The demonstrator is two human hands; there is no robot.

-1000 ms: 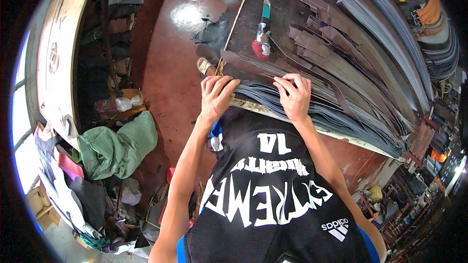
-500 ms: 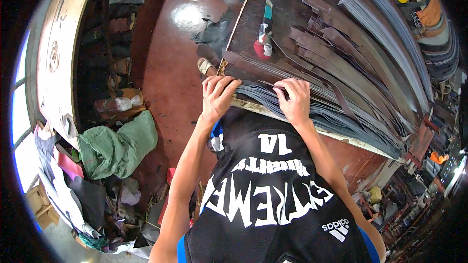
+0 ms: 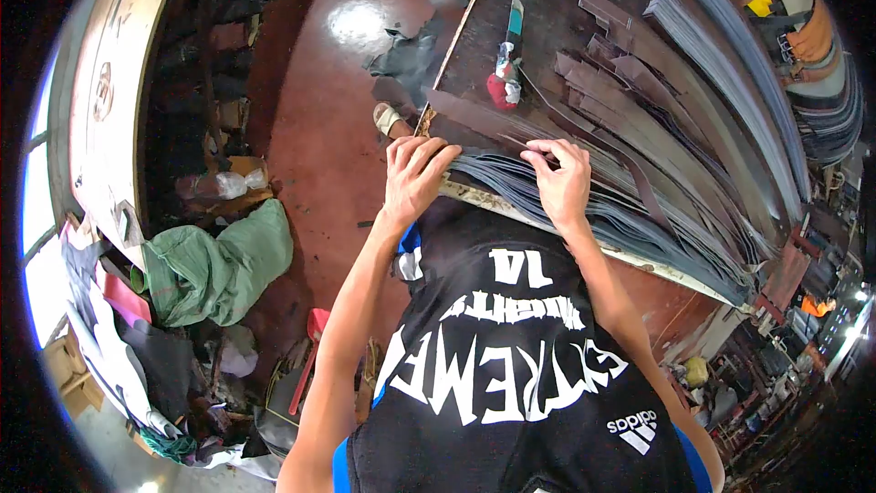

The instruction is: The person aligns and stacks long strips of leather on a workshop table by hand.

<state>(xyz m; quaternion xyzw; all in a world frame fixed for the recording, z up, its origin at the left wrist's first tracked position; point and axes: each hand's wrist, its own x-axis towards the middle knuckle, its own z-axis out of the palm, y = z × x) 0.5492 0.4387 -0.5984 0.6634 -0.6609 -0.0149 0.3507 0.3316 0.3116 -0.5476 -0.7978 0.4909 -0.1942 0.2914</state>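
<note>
My left hand is closed over the near-left end of a bundle of long grey strips at the table edge. To its right, my right hand has thumb and forefinger pinched at the edge of a thin strip; the exact contact is partly hidden by the fingers. Just beyond both hands lies a flat dark brown strip. The grey bundle runs under my right hand and away to the right, its strips bending in loose waves.
A cutter knife with a teal part lies on the dark table, beside a red and white wrapped piece. More brown strips and grey stacks spread rightward. On the left are a green sack and floor scraps.
The view has shifted slightly. Beyond the hands, the brown strip now shows a broad flat face where several thin edges showed before. Both hands stay nearly in place.
</note>
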